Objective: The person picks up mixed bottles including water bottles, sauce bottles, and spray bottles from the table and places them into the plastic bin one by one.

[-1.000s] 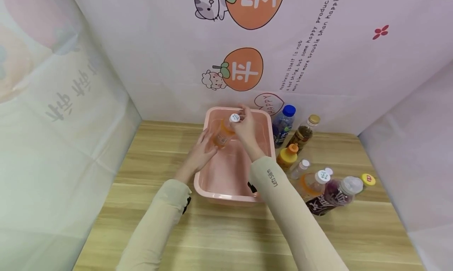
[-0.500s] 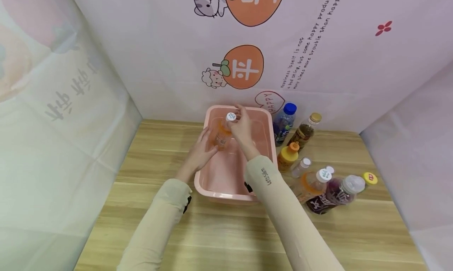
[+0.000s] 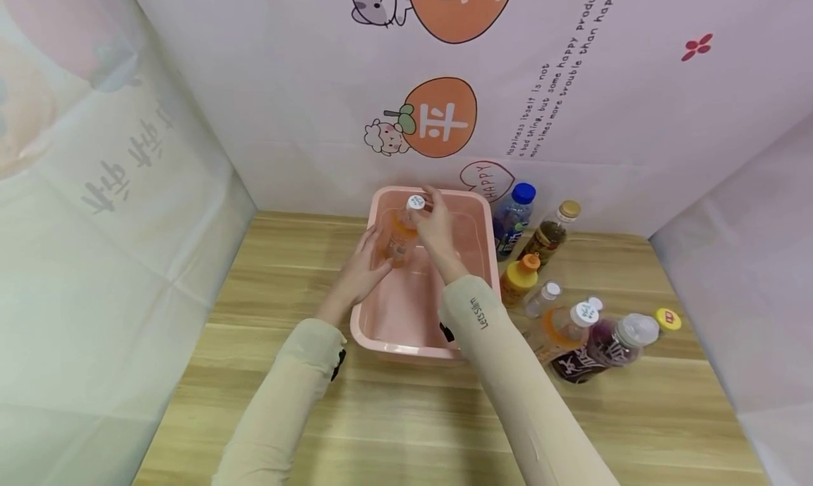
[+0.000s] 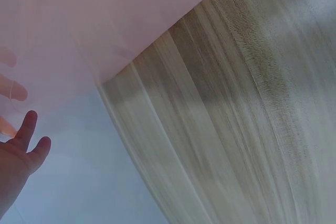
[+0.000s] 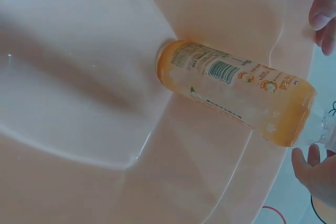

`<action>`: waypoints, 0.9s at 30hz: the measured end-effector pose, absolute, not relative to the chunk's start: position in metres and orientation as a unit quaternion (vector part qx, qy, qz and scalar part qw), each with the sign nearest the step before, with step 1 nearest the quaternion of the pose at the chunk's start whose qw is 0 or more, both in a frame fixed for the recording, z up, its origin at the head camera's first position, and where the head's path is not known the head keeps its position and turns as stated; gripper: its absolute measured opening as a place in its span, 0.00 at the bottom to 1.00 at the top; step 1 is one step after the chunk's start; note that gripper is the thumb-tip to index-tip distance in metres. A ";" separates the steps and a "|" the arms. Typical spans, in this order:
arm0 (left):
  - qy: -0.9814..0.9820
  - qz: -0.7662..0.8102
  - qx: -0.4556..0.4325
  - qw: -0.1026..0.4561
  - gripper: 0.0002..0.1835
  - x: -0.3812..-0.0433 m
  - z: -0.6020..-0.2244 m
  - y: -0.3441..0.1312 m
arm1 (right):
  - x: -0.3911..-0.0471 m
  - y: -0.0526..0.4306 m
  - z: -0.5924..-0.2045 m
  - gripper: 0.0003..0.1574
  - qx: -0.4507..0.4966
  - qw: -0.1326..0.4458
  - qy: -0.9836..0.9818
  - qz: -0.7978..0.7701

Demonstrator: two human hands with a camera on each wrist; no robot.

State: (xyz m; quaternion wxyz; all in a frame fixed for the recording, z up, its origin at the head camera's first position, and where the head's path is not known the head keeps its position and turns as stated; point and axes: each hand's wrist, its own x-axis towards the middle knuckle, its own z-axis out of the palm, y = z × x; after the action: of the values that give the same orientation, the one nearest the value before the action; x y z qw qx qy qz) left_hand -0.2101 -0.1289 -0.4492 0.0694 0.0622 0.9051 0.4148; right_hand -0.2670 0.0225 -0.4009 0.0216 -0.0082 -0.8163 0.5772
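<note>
A clear drink bottle (image 3: 401, 240) with an orange label and a white cap stands, slightly tilted, in the back left part of the pink basin (image 3: 419, 351). My right hand (image 3: 436, 231) reaches over the basin and holds this bottle up by the cap and neck. In the right wrist view the bottle's barcode side (image 5: 223, 72) faces the camera, its base down at the basin floor. My left hand (image 3: 360, 271) lies over the basin's left rim, thumb and fingers spread beside the bottle's lower body.
Right of the basin stand a blue-capped bottle (image 3: 511, 221), a gold-capped brown bottle (image 3: 548, 238), a yellow squeeze bottle (image 3: 519, 281), a small clear bottle (image 3: 543, 300), another orange-labelled bottle (image 3: 559, 331) and a purple bottle (image 3: 597, 352). A printed cloth wall (image 3: 305, 133) rises behind.
The bottle in my right hand has shifted slightly left and come more upright. My left hand keeps its place at the rim. The head view has shifted a little.
</note>
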 end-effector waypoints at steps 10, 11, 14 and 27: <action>0.905 0.416 0.060 0.069 0.40 -0.211 -0.450 -0.129 | -0.268 0.023 -0.397 0.34 -0.015 0.006 -0.821 0.571; 0.905 0.416 0.060 0.069 0.40 -0.211 -0.450 -0.129 | -0.268 0.024 -0.397 0.34 -0.015 0.006 -0.820 0.572; 0.904 0.418 0.061 0.068 0.40 -0.212 -0.451 -0.129 | -0.268 0.024 -0.397 0.34 -0.014 0.003 -0.819 0.573; 0.903 0.420 0.060 0.070 0.40 -0.212 -0.450 -0.129 | -0.272 0.022 -0.398 0.36 -0.017 0.000 -0.824 0.566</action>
State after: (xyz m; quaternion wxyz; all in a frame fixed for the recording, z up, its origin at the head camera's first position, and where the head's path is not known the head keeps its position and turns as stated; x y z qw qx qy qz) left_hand -0.2116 -0.1285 -0.4504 0.0697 0.0602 0.9031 0.4195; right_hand -0.2721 0.0219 -0.3980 0.0003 -0.0167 -0.8244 0.5658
